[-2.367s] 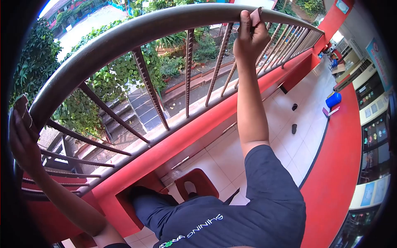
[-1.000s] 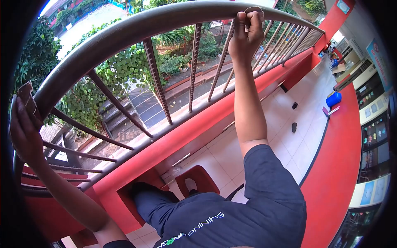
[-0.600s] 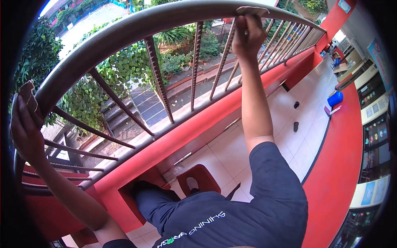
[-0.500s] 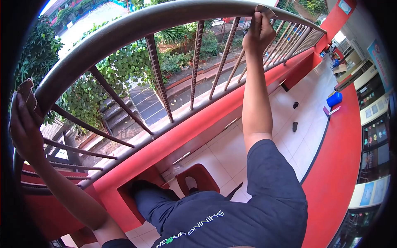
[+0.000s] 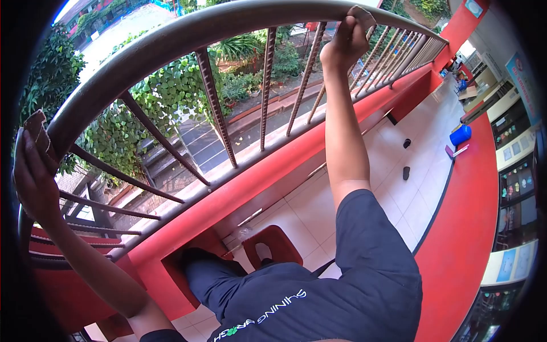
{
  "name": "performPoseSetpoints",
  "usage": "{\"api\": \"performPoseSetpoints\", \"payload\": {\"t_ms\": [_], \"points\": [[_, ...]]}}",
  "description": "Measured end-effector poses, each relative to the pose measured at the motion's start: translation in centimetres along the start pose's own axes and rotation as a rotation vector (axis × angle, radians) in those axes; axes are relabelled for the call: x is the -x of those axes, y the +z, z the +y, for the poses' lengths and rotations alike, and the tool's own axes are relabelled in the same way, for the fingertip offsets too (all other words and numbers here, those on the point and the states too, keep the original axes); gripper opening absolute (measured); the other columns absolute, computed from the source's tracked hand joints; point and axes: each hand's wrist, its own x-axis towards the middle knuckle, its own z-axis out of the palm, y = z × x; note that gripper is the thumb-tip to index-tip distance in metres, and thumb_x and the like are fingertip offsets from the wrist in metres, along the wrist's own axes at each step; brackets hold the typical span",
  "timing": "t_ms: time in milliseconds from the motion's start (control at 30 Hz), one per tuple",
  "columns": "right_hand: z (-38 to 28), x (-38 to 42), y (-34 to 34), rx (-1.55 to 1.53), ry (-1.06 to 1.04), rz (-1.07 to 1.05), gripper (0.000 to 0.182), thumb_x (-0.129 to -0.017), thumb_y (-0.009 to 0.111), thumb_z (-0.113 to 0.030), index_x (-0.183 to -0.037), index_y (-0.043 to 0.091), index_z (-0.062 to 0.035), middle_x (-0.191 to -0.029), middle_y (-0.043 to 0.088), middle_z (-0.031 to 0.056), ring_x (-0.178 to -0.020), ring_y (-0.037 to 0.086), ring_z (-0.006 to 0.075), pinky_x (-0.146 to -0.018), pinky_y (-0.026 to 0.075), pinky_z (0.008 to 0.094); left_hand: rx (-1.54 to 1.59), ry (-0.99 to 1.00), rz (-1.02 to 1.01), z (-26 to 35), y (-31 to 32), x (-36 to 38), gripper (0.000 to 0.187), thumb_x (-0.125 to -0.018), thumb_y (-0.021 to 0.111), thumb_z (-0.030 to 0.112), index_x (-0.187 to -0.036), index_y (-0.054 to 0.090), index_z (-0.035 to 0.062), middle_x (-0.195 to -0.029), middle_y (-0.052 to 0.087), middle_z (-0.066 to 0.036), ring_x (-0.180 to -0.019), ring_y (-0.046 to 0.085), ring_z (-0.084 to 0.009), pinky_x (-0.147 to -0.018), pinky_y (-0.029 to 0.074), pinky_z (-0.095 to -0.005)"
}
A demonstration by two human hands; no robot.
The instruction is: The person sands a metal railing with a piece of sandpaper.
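Observation:
A thick grey handrail (image 5: 188,29) arches across the top of the view, above a row of ridged metal bars. At its left end my left hand (image 5: 35,179) is closed on a torn brown piece (image 5: 37,130) that lies against the rail. Farther along, near the top, my right hand (image 5: 345,45) pinches another brown piece (image 5: 363,16) at the rail, with its arm stretched out. Both pieces have rough edges and look like sandpaper or cardboard; which one I cannot tell.
Below the bars runs a red ledge (image 5: 250,176). A red stool (image 5: 279,246) stands by my legs on the tiled floor. Two dark slippers (image 5: 406,172) lie on the tiles. To the right, a blue container (image 5: 460,135) stands near a red floor strip (image 5: 456,239).
My right hand and arm have shifted slightly left along the rail, with the brown piece. My left hand has barely moved.

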Motion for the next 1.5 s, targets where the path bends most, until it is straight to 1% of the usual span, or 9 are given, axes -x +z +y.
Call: {"api": "performPoseSetpoints", "payload": {"t_ms": [333,433,567,700,867,967,1000,1400,1500], "points": [[-1.0,-0.1,1.2,0.053,-0.815,0.029,0.035,-0.103,0.055,-0.027,-0.080,0.063,-0.0027,-0.068,0.062,0.0134,-0.058,0.060,0.0283,-0.057,0.045,0.0381,-0.166,0.071,0.031,0.7,-0.6,-0.3,0.043,-0.107,0.046,0.031,-0.137,0.063,0.0049,-0.136,0.065,-0.016,-0.124,0.063,-0.0334,-0.107,0.047,-0.0385],[0.1,-0.6,-0.3,-0.154,0.023,0.023,0.032,-0.101,0.056,-0.025,-0.077,0.062,-0.0044,-0.069,0.061,0.0141,-0.066,0.061,0.0329,-0.065,0.047,0.0422,-0.059,0.017,-0.016,1.4,-0.9,-0.5,0.043,-0.107,0.047,0.031,-0.136,0.063,0.0042,-0.135,0.066,-0.017,-0.123,0.064,-0.0333,-0.106,0.047,-0.0386],[-2.3,-0.5,0.3,0.038,-0.684,-0.149,0.026,-0.097,0.059,-0.021,-0.076,0.061,-0.0051,-0.072,0.062,0.0139,-0.072,0.063,0.0359,-0.070,0.048,0.0449,-0.170,0.066,0.017,0.4,-0.4,0.1,0.043,-0.107,0.047,0.030,-0.135,0.064,0.0036,-0.134,0.066,-0.017,-0.123,0.064,-0.0335,-0.105,0.047,-0.0390],[2.2,-1.9,-1.5,0.008,0.118,-0.045,0.025,-0.098,0.058,-0.019,-0.076,0.063,-0.0062,-0.076,0.065,0.0120,-0.073,0.065,0.0320,-0.070,0.048,0.0456,-0.077,0.035,0.013,0.0,0.2,0.3,0.041,-0.106,0.048,0.028,-0.135,0.064,0.0036,-0.134,0.066,-0.017,-0.123,0.064,-0.0337,-0.105,0.047,-0.0394],[-0.7,-2.1,-1.5,0.067,-0.706,-0.220,0.010,-0.086,0.069,-0.015,-0.080,0.068,-0.0077,-0.074,0.065,0.0120,-0.075,0.065,0.0334,-0.076,0.050,0.0452,0.155,-0.088,0.013,0.7,-0.4,-0.4,0.042,-0.107,0.047,0.027,-0.134,0.063,-0.0004,-0.133,0.067,-0.018,-0.123,0.064,-0.0336,-0.106,0.046,-0.0398],[2.8,-3.8,-3.4,0.027,0.082,-0.092,0.021,-0.098,0.057,-0.014,-0.080,0.065,-0.0058,-0.067,0.063,0.0141,-0.062,0.064,0.0305,-0.060,0.049,0.0413,0.163,-0.185,-0.025,1.1,-0.3,-0.4,0.042,-0.108,0.048,0.030,-0.137,0.063,0.0047,-0.132,0.066,-0.019,-0.120,0.064,-0.0373,-0.105,0.047,-0.0438],[6.6,-3.3,-2.9,0.042,0.115,-0.239,0.025,-0.099,0.061,-0.019,-0.115,0.073,-0.0034,-0.110,0.073,0.0165,-0.109,0.067,0.0343,-0.096,0.050,0.0434,0.169,-0.193,-0.024,1.0,-0.3,-0.3,0.042,-0.108,0.047,0.031,-0.137,0.063,0.0046,-0.133,0.066,-0.019,-0.121,0.063,-0.0369,-0.105,0.046,-0.0436],[-7.7,3.0,1.0,0.053,-0.708,-0.267,0.013,-0.091,0.065,-0.017,-0.084,0.073,-0.0097,-0.069,0.068,0.0083,-0.068,0.069,0.0270,-0.071,0.051,0.0419,0.198,-0.176,-0.030,1.0,-0.7,-1.2,0.044,-0.106,0.047,0.031,-0.134,0.064,0.0012,-0.134,0.066,-0.019,-0.124,0.064,-0.0333,-0.107,0.046,-0.0377],[-6.8,2.5,-0.2,0.023,0.084,-0.214,0.019,-0.094,0.065,-0.023,-0.084,0.072,-0.0087,-0.065,0.065,0.0104,-0.065,0.068,0.0297,-0.068,0.048,0.0444,0.167,-0.222,-0.029,2.4,-1.1,-1.5,0.043,-0.106,0.048,0.029,-0.134,0.064,0.0015,-0.133,0.066,-0.019,-0.124,0.063,-0.0325,-0.107,0.046,-0.0375]]}}
